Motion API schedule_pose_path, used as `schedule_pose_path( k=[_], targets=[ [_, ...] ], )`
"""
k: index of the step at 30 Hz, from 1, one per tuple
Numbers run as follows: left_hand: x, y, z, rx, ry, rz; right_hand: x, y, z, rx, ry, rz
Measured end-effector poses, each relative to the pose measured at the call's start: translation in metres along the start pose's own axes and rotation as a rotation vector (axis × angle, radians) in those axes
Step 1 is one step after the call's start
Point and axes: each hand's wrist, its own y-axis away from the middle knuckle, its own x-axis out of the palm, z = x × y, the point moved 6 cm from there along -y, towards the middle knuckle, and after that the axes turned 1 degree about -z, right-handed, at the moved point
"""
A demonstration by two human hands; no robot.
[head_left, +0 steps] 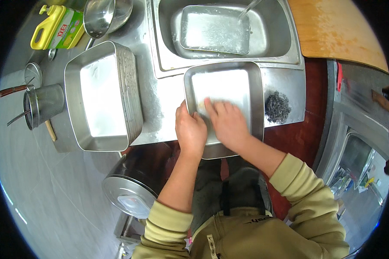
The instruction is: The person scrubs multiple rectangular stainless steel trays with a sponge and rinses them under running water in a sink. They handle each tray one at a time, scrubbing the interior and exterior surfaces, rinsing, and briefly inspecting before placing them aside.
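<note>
A rectangular steel pan (pixel 222 80) rests at the counter's front edge, slightly overhanging it. My left hand (pixel 190 127) grips its left side, fingers curled round the rim. My right hand (pixel 227 121) is inside the pan, fingers extended and fingertips touching the bottom near a faint yellowish mark; I see nothing held in it. A dark steel-wool scrubber (pixel 278 106) lies just right of the pan.
A stack of pans (pixel 129 95) stands left, with a yellow jug (pixel 56 28), steel bowls (pixel 106 17) and a strainer (pixel 47 105). A sink (pixel 272 30) behind holds a wet tray (pixel 214 28). A wooden board (pixel 337 30) is right; a lidded pot (pixel 129 194) is below.
</note>
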Motion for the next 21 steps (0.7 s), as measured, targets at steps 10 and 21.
schedule_pose_path(
  k=[10,21],
  targets=[
    [0.000,0.000,-0.002,-0.002,-0.023,-0.014,-0.004,0.015,-0.033,0.364,0.117,0.012],
    [0.002,-0.001,-0.005,-0.041,0.029,0.014,-0.003,0.004,-0.029,0.342,0.045,0.207]
  ],
)
